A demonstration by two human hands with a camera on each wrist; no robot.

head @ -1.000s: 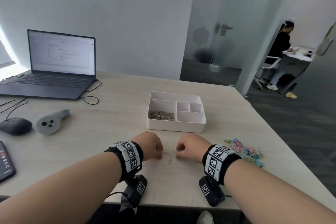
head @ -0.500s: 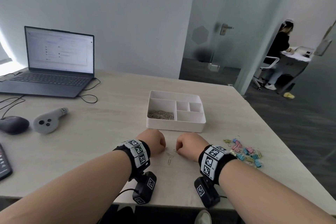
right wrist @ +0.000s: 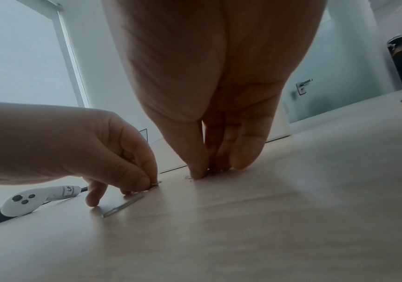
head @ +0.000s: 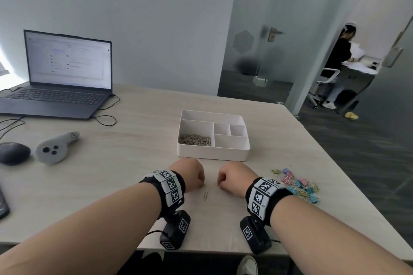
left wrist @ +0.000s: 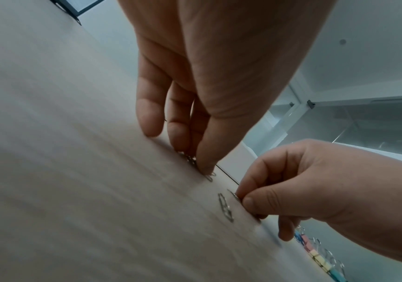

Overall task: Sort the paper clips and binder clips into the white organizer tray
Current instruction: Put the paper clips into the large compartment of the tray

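The white organizer tray (head: 223, 156) stands mid-table, with a heap of silver paper clips (head: 194, 140) in its near-left compartment. Both hands rest fingertips-down on the table just in front of it. My left hand (head: 200, 180) pinches a paper clip (left wrist: 210, 177) between thumb and fingers against the tabletop (left wrist: 196, 162). A short way to its right, my right hand (head: 220, 182) pinches another paper clip (head: 216, 184) with thumb and forefinger (right wrist: 206, 170). One loose paper clip (head: 205, 196) lies flat between the wrists. Coloured binder clips (head: 298, 185) lie in a pile right of my right wrist.
A laptop (head: 60, 94) with cables sits at the back left. A grey controller (head: 52, 149) and a dark mouse (head: 13, 153) lie at the left. The table's right edge (head: 348, 185) runs close to the binder clips. A person sits beyond the glass door.
Both hands have crept a little toward the tray and their fingers have closed on clips. Fewer loose clips lie between them; one remains flat on the table.
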